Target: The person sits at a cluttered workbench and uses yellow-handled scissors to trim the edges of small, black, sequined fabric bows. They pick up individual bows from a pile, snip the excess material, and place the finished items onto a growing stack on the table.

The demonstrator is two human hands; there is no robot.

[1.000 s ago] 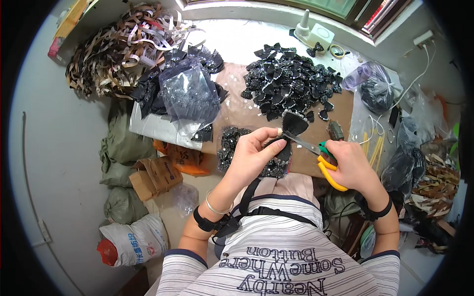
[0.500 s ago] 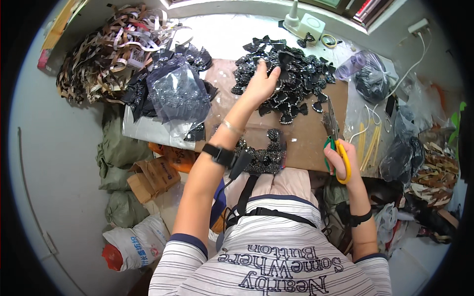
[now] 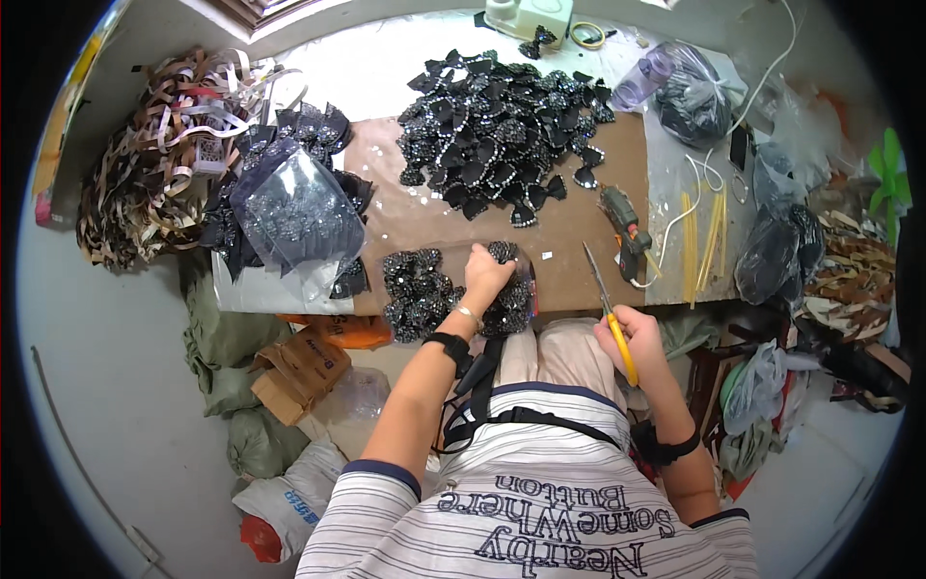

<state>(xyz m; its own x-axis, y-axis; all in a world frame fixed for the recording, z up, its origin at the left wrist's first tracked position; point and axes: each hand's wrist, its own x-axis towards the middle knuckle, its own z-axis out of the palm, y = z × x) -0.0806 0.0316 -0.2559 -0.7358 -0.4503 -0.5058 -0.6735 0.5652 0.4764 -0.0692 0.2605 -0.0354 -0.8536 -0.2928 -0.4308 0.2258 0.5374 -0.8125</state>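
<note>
My left hand (image 3: 489,273) is closed at the near edge of the table, its fingertips on a black sequined bow (image 3: 503,252). Under and around it, several such bows (image 3: 413,280) lie in rows on a clear plastic bag (image 3: 456,250). In my right hand (image 3: 637,344) is a pair of scissors (image 3: 610,311), gripped by the yellow handle with the blades pointing away from me. Past both hands, a large heap of black bows (image 3: 502,135) with shiny trim spreads over the brown board (image 3: 579,241).
A glue gun (image 3: 625,227) lies right of the board, near yellow glue sticks (image 3: 712,241). Filled clear bags (image 3: 301,207) rest on black bows at left, beside tangled ribbon strips (image 3: 159,145). A tape roll (image 3: 586,36) and dark plastic bag (image 3: 694,101) stand farther back.
My left hand has come back from the large heap to the rows of bows near me. My right hand has shifted slightly left and down with the scissors. The whole view has turned.
</note>
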